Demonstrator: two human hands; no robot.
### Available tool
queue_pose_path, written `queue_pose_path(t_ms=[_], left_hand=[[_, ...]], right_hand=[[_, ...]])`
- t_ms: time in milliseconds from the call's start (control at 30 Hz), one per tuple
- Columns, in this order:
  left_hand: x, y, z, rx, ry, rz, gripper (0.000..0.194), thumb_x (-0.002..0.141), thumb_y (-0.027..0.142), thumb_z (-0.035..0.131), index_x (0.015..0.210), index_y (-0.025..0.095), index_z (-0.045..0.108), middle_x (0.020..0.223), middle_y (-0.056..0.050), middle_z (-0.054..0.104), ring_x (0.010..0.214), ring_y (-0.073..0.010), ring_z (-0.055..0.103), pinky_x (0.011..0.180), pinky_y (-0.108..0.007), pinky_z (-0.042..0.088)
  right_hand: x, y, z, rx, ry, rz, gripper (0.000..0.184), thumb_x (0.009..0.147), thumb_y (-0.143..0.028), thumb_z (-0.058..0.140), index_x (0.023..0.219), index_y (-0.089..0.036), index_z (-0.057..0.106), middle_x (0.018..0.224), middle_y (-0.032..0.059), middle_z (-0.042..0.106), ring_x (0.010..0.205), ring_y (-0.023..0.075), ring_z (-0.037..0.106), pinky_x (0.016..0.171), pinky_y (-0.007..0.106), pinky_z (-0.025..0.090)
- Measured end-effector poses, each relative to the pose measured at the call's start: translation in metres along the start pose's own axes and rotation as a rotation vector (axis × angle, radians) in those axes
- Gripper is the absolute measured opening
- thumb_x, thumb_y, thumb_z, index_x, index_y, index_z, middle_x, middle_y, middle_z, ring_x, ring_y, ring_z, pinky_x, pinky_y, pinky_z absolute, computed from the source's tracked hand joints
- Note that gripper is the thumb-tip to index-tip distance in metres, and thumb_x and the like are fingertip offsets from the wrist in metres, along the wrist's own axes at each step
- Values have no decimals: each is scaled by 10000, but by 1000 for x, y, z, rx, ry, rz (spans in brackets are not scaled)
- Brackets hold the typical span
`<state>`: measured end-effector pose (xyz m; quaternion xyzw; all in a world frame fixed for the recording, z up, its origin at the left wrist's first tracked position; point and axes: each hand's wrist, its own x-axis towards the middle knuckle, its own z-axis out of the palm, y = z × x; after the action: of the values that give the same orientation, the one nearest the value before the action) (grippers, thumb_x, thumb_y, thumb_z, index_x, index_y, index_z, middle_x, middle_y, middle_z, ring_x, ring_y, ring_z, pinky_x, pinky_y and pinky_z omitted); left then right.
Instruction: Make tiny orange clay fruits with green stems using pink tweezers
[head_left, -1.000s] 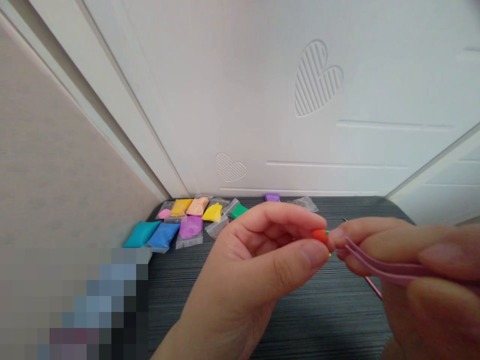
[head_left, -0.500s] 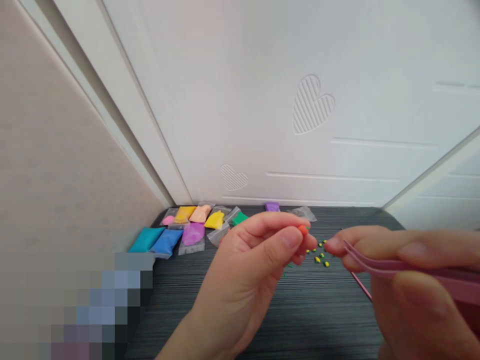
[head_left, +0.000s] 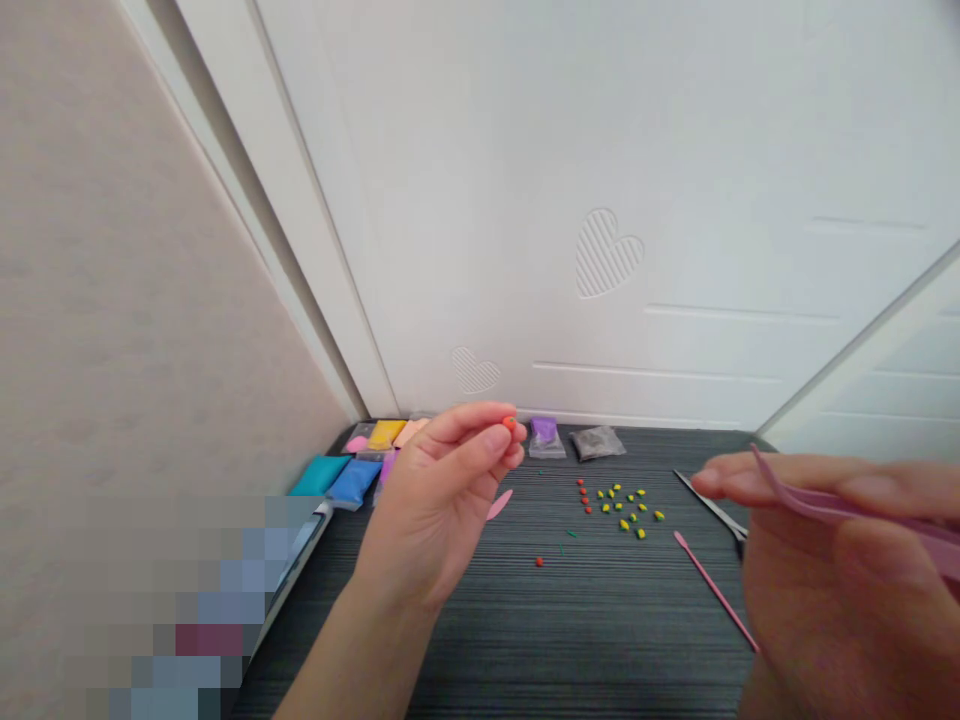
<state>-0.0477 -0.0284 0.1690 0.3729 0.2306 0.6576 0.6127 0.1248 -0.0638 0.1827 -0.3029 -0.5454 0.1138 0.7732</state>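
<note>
Between thumb and fingertips, my left hand [head_left: 431, 510] pinches a tiny orange clay ball [head_left: 510, 423] with a bit of green on it. My right hand [head_left: 840, 560] is closed around pink tweezers [head_left: 817, 500], whose tip points up and left, apart from the ball. On the dark table below lie several small yellow-and-green clay pieces [head_left: 624, 524] and several little red balls [head_left: 585, 500]. A single red ball [head_left: 539, 562] lies nearer me, close to thin green clay strips [head_left: 571, 534].
Bags of coloured clay stand at the back left, among them a teal one [head_left: 319, 475] and a blue one [head_left: 354, 482]. A purple bag [head_left: 544, 432] and a grey bag [head_left: 598, 442] lie by the white panel. Scissors [head_left: 709, 503] and a pink stick tool [head_left: 716, 590] lie at right.
My left hand has moved left and slightly up with the orange ball, away from the tweezers. My right hand with the tweezers has shifted a little right.
</note>
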Motion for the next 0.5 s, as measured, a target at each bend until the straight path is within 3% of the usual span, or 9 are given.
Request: queue_pose_path(t_ms=[100,200,267,367,500], left_hand=[[-6,-3,-4,83,45,0,123,696,130,637,804,167,682,731,-11,643,707,-78,568,670,-163,461],[-7,-19,-16,170,74,-164,140,702,154,640,835,178,676,802,-16,658,713,-72,566,685,-165,453],[-6,-35,-30,232,105,-228,159,686,171,657,843,164,675,824,-29,658,746,-86,566,695,-171,445],[-6,-59,-55,291,170,-249,172,678,202,666,841,149,675,860,-40,648,739,-92,547,710,-197,439],[-14,-85,-77,271,193,-311,206,663,229,680,844,130,678,824,-55,643,717,-99,537,697,-211,424]], right_hand=[[-1,-7,-5,43,-17,11,62,755,-191,569,815,-197,554,713,22,584,613,156,572,603,360,494],[-8,-6,-7,34,-57,30,107,771,-162,530,872,-197,545,752,25,581,653,147,567,636,337,479],[-15,6,-10,-86,-255,15,153,774,-142,513,909,-210,538,790,23,597,715,149,580,675,322,476],[-32,39,-22,-336,-696,-82,169,758,-146,530,915,-208,540,810,17,621,769,141,583,705,285,465],[-65,89,-48,-599,-920,38,163,819,-197,458,951,-206,553,876,39,633,819,150,580,748,298,451]])
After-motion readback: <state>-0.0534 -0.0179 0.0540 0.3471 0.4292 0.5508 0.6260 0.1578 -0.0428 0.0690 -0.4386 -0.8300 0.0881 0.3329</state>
